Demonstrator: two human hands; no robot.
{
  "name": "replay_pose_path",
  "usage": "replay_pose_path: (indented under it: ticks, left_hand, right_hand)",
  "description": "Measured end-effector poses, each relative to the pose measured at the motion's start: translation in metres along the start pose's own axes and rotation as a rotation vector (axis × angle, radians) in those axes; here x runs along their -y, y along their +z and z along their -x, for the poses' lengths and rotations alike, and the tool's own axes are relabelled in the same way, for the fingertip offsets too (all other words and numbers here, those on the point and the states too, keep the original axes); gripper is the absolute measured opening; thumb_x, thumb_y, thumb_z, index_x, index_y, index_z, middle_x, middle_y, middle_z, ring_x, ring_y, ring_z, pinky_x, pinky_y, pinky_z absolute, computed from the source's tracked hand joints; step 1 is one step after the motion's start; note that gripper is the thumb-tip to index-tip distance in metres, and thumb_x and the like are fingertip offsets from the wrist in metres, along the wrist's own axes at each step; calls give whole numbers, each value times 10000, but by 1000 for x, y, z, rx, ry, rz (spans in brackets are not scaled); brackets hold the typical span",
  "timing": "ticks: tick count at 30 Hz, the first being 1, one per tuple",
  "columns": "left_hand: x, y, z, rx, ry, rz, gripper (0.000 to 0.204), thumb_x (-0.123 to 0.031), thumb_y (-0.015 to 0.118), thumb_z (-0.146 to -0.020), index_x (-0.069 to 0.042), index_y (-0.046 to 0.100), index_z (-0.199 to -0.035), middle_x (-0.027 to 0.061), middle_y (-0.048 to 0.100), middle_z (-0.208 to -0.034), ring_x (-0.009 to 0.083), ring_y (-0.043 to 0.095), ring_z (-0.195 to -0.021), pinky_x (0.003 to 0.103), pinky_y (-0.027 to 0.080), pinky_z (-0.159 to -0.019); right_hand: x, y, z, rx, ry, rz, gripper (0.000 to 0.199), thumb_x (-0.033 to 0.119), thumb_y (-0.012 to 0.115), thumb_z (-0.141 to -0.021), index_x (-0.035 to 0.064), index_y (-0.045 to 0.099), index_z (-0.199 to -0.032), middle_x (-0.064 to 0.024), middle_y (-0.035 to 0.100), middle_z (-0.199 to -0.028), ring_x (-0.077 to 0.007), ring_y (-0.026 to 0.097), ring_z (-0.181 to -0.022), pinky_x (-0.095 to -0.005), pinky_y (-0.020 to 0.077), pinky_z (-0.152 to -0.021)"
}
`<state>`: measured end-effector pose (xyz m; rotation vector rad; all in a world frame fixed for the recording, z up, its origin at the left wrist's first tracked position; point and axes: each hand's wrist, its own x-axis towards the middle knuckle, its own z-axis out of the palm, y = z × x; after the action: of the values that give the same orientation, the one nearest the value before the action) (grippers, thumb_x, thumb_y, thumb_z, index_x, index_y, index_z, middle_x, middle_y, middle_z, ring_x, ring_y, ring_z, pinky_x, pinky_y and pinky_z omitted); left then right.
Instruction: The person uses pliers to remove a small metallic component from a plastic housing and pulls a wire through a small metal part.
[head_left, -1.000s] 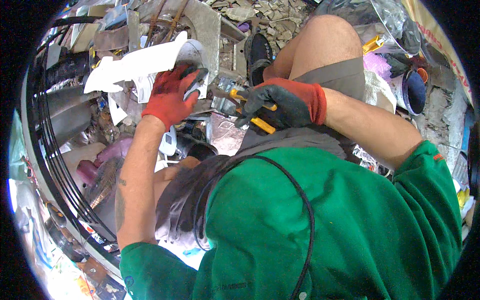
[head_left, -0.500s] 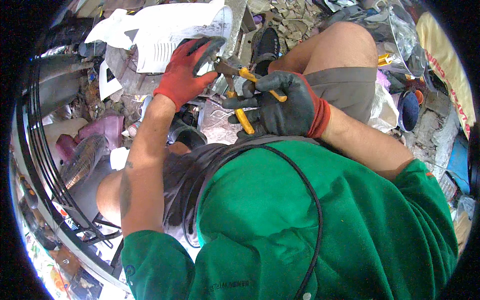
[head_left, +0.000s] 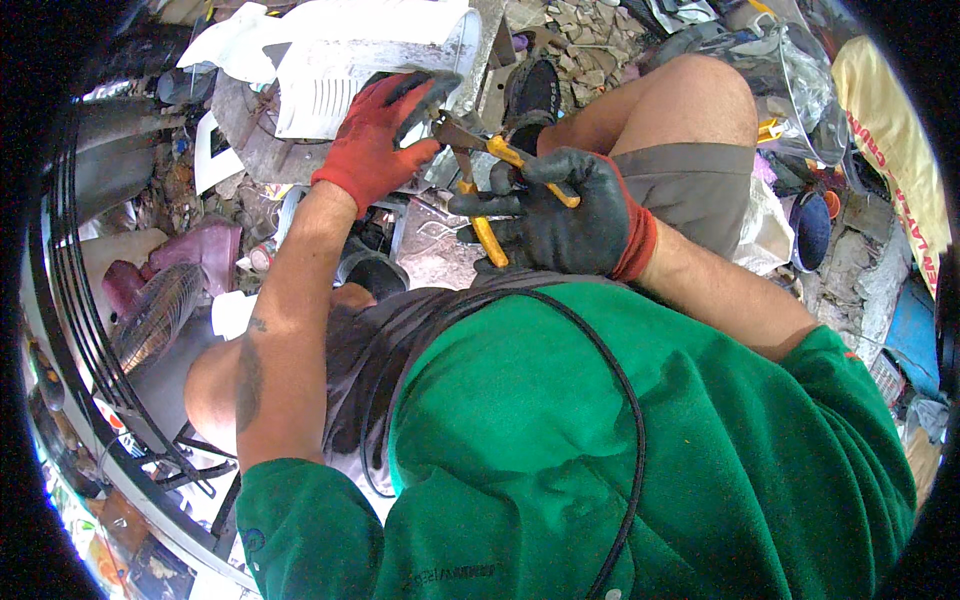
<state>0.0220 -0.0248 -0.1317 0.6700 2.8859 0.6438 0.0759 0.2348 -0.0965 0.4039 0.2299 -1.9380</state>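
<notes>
In our right hand [head_left: 575, 215] we hold yellow-handled pliers [head_left: 507, 153], handles spread. Beyond, our left hand [head_left: 372, 140] lies over the white curved panel [head_left: 330, 85], thumb apart; we cannot tell whether it grips. We seem to be positioning the tool; next probably calls for steadying the panel.

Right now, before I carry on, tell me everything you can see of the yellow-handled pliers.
The pliers have a dark, worn-looking metal head and two yellow-covered handles, apparently plastic or rubber. The gloved right hand holds them by the handles, which are spread wide apart. They are held in front of the body, the head pointing away and to the left, near the gloved left hand. Whether the head touches that glove or anything else is unclear.
</notes>
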Motion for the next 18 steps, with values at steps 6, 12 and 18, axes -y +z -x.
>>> replay_pose_path:
  ticks: [6, 12, 18]
  left_hand:
    - [3, 1, 0, -2, -5, -17, 724, -312, 744, -731, -197, 478, -1394, 156, 421, -1394, 343, 433, -1282, 416, 367, -1092]
    - [-1, -1, 1, -27, 23, 30, 730, -304, 753, -727, -178, 480, -1393, 152, 427, -1376, 338, 446, -1273, 412, 383, -1078]
    - [-9, -6, 3, 22, -39, 18, 734, -316, 747, -732, -165, 475, -1397, 149, 425, -1388, 339, 394, -1312, 410, 339, -1112]
  right_hand:
    - [-6, 13, 0, -27, 4, -118, 310, 325, 511, -872, 92, 627, -1039, -178, 570, -1285, -326, 591, -1093, -547, 474, -913]
    - [-14, 7, -6, -69, -101, -143, 241, 261, 566, -847, 75, 650, -975, -139, 647, -1116, -316, 610, -987, -552, 513, -840]
    - [-8, 9, -1, -97, -2, -94, 234, 259, 580, -853, 71, 631, -983, -127, 643, -1155, -287, 647, -948, -484, 555, -784]
